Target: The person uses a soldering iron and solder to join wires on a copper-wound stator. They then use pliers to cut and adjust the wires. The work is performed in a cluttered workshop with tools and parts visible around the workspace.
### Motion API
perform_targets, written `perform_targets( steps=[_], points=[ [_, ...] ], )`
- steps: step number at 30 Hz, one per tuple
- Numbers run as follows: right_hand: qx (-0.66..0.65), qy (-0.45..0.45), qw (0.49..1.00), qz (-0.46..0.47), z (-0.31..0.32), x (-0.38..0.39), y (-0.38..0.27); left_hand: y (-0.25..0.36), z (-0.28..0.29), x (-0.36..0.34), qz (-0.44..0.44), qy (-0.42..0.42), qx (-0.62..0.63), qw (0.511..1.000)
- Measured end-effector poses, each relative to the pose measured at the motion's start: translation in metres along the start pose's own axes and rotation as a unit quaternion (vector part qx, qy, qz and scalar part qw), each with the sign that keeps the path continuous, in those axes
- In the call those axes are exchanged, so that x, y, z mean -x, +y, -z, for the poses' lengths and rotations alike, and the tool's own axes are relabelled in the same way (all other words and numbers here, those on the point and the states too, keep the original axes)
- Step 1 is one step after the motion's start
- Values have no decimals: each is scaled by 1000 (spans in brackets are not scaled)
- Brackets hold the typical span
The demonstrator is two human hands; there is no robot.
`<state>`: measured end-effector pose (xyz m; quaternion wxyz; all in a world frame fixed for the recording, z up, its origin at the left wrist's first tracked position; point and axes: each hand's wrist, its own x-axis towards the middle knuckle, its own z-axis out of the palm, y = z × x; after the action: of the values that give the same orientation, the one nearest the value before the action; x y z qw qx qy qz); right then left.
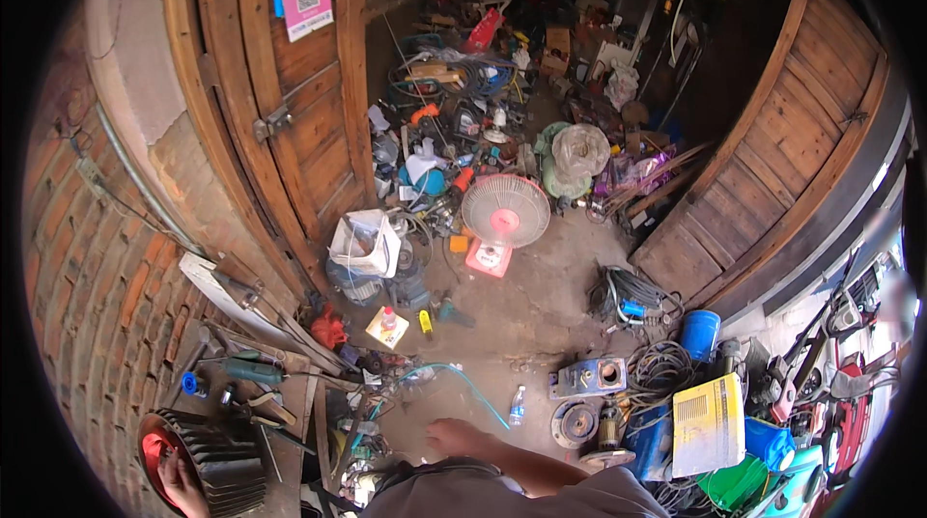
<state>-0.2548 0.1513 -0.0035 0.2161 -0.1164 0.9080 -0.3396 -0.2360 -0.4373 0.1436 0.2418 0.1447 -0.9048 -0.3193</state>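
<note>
My left hand [182, 484] reaches into the round mouth of a dark finned motor housing [232, 465] at the lower left. Its fingers stretch upward against the red inner wall [154, 443]; I see nothing held in them. The housing lies on its side on a cluttered workbench [297, 412]. Beside it are a green cylindrical power tool [253, 370], a blue roll [193, 384] and a hammer [196, 351]. Bent across in front of my body, my right hand [456, 437] hangs above the floor, touching nothing visible. Its fingers are mostly hidden.
A clear bottle [518, 406] stands near a teal hose [473, 385]. At the right are a blue-grey machine casing [589, 378], coiled cables [661, 373] and a yellow panel [708, 426]. Ahead, a pink fan [505, 214] stands between wooden doors [309, 132], with heaped parts behind.
</note>
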Motion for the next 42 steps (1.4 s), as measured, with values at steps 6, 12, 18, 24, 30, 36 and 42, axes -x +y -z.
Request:
perform_targets(
  steps=[6, 12, 18, 24, 30, 36, 42],
  points=[
    [-24, -24, 980, -199, 14, 102, 72, 90, -51, -5, -180, 162, -57, 968],
    [-87, 72, 947, -302, 51, 154, 111, 254, -257, 44, -221, -207, 126, 945],
    [-126, 202, 904, -355, 40, 186, 140, 294, -394, 115, -212, -588, 96, 775],
    [-140, 195, 891, -385, 38, 200, 190, 236, -529, 134, -156, -689, -37, 707],
    [-128, 85, 888, -434, 148, 144, 283, 168, -644, 125, -45, -745, -158, 646],
    [-154, 222, 910, -315, 359, 65, 344, 223, -744, 86, 306, -666, -110, 671],
    [-162, 403, 832, -346, 497, 56, 378, 367, -845, 15, 217, -651, -20, 727]
  ],
)
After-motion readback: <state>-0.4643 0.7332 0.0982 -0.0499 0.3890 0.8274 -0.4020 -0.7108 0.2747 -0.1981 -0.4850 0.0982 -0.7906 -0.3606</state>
